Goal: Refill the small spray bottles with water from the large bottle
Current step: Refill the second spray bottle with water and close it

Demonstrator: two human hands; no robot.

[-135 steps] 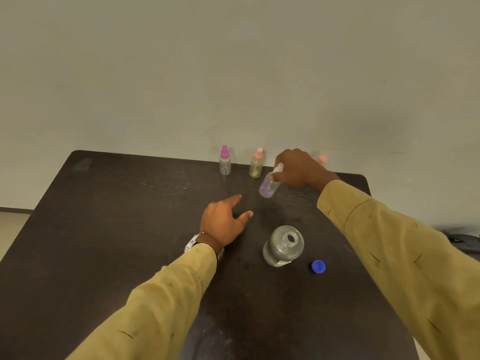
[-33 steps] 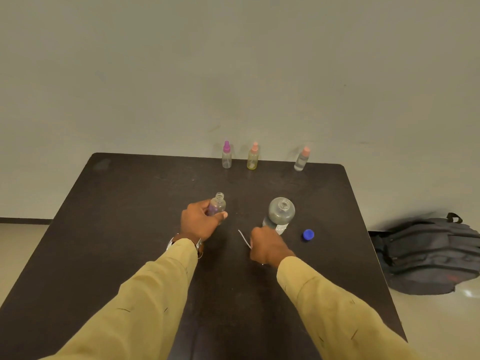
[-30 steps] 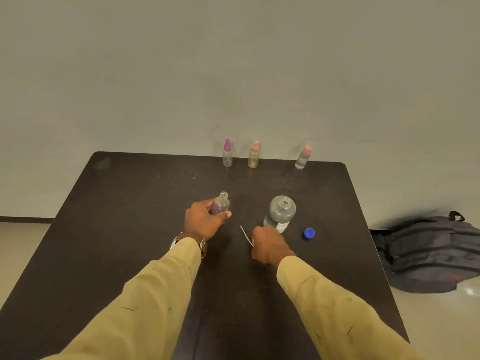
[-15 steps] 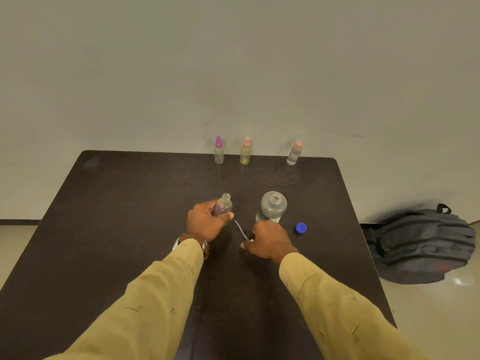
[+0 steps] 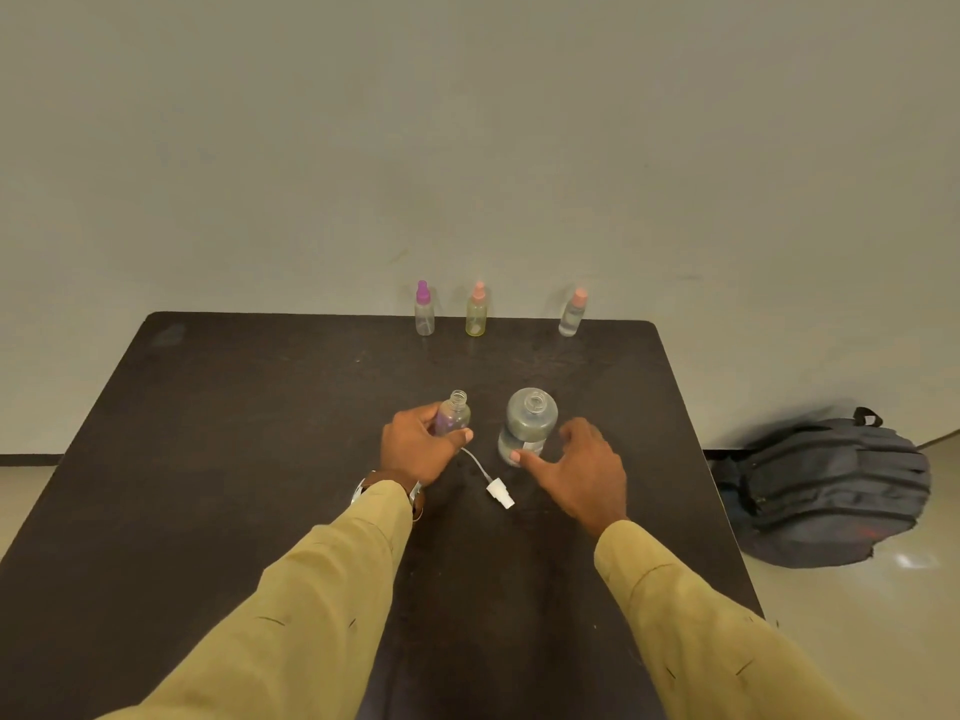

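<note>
Spray head: lying point(image 5: 500, 493) on the table point(image 5: 249, 459), tube trailing leftward.
Right hand: spreading open point(image 5: 582, 472), empty, fingertip possibly touching the large bottle point(image 5: 527, 426), standing upright just ahead.
Left hand: gripping point(image 5: 421, 449) the uncapped small bottle point(image 5: 453, 415).
Far edge: three capped bottles point(image 5: 476, 317) waiting.

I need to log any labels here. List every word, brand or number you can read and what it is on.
None can be read.
large bottle: a pale label low on its side, too blurred to read.
backpack: a reddish mark, illegible.
</note>
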